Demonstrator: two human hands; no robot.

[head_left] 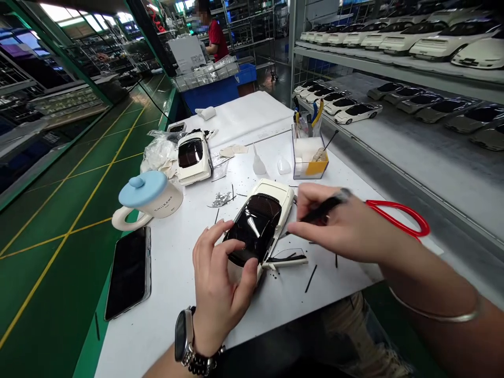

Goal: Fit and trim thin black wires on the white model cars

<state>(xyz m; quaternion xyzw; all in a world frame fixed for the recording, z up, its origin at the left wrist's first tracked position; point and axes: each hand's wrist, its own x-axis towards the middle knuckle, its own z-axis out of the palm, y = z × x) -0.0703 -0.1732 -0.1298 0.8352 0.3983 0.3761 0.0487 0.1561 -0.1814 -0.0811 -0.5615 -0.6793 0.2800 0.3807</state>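
Observation:
A white model car (284, 192) with a dark glossy roof and windows lies slantwise on the white worktop, one door (289, 261) swung out toward me. My left hand (222, 270) grips the near end of the car, its fingers over the windscreen and the thumb on the near side. Closed around a slim black pen-like tool (321, 209), my right hand (334, 223) is beside the car's right flank. The tool's thin tip points at the door opening; whether it touches is hard to tell. Black strip scraps (311, 278) are scattered around the car.
At left stand a mug with a blue lid (144, 189) and a phone (129, 270). Behind are a second white model car (193, 160), a small nozzle bottle (258, 161) and a clear tool box (310, 163). Red-handled scissors (405, 212) lie right, near racks of model cars (356, 109).

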